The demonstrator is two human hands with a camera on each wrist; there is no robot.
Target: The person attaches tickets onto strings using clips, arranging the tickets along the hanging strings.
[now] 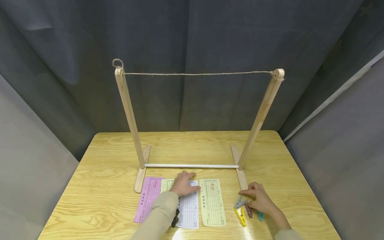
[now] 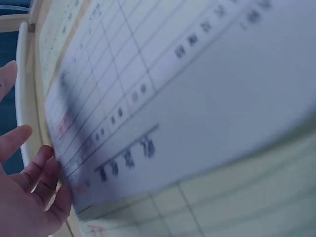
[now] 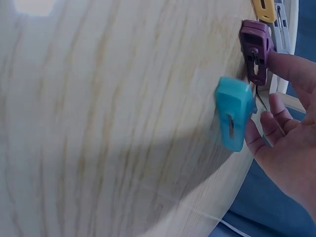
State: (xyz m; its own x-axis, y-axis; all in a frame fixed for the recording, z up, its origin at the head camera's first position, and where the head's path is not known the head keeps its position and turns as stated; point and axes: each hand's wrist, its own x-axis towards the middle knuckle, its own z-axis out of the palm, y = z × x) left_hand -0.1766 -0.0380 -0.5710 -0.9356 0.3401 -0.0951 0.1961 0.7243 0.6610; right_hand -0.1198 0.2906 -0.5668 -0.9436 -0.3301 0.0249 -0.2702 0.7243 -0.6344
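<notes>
My left hand (image 1: pixel 183 185) lies over the top of a white printed slip (image 1: pixel 189 210), fingers loosely bent at its edge (image 2: pixel 52 185) and thumb held apart. Partly covered by that hand and sleeve is a pale green slip (image 1: pixel 167 184). To the left lies a pink slip (image 1: pixel 147 200), to the right another pale green slip (image 1: pixel 213 202). My right hand (image 1: pixel 260 198) is spread over several clothespins. One finger seems to touch the purple clothespin (image 3: pixel 255 52); the teal clothespin (image 3: pixel 233 113) lies beside the other fingers. Grey (image 1: pixel 240 202) and yellow (image 1: pixel 240 217) clothespins lie left of them.
Behind the slips stands a wooden frame (image 1: pixel 260 116) with a twine line (image 1: pixel 195 74) strung between its post tops and a white bar (image 1: pixel 192 165) low down. Its feet rest on the wood-grain table (image 1: pixel 105 186). Dark curtains (image 1: pixel 210 106) hang behind.
</notes>
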